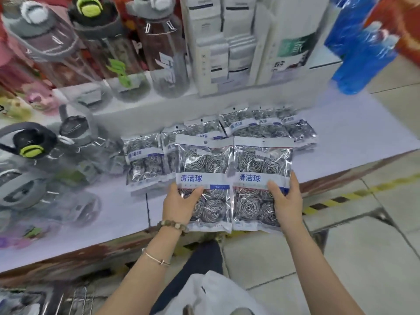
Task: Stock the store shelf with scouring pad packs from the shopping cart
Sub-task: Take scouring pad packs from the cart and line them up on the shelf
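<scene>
Above the white shelf [341, 137], near the row of scouring pad packs [145, 155] lying on it, my left grip [181, 201] pinches the left pack [204, 164] and my right grip [286, 201] the right pack [261, 162], side by side

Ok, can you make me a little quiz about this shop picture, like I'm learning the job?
1. True or false: the left hand and the right hand each hold a scouring pad pack.
2. Where do the other packs lie? A on the shelf, B on the floor, C in a box.
3. Fill in: the left wrist wears a beaded ____.
Key: 1 true; 2 A; 3 bracelet.
</scene>
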A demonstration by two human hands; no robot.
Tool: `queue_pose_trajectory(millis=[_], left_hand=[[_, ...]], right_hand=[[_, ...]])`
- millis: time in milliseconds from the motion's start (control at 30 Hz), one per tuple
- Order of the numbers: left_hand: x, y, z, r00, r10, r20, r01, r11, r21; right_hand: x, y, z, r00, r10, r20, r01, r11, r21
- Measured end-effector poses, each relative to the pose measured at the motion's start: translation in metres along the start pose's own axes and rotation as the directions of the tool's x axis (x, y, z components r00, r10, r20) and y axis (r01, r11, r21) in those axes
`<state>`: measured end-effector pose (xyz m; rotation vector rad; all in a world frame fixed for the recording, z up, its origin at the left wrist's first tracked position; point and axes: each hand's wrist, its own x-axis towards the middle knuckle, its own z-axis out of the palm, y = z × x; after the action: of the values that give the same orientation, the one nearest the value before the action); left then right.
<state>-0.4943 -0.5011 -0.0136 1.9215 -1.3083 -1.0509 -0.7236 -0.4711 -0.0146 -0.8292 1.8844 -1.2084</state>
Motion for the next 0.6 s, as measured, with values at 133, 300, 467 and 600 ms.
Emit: queue_pose_trajectory(millis=[133,300,467,600], left_hand=[[0.022,0.022,0.028,0.998,0.01,0.06,-0.011,1.0,0.003],[0.061,0.05,0.061,0.993,0.007,0.12,-0.007,1.0,0.001],[0.102,0.084,0.09,0.989,0.001,0.15,-0.01,0.998,0.056],[0.133,0.099,0.113,0.982,-0.033,0.186,0.014,0.994,0.104]], right_hand=[[0.025,-0.003,-0.013,1.0,0.02,-0.018,-0.019,0.998,0.052],[0.072,-0.008,-0.022,0.996,0.05,-0.074,-0.048,0.999,0.025],[0.13,-0.018,-0.031,0.993,0.074,-0.096,-0.076,0.997,-0.015],[0.171,-0.021,-0.038,0.989,0.097,-0.109,-0.103,0.993,-0.05]])
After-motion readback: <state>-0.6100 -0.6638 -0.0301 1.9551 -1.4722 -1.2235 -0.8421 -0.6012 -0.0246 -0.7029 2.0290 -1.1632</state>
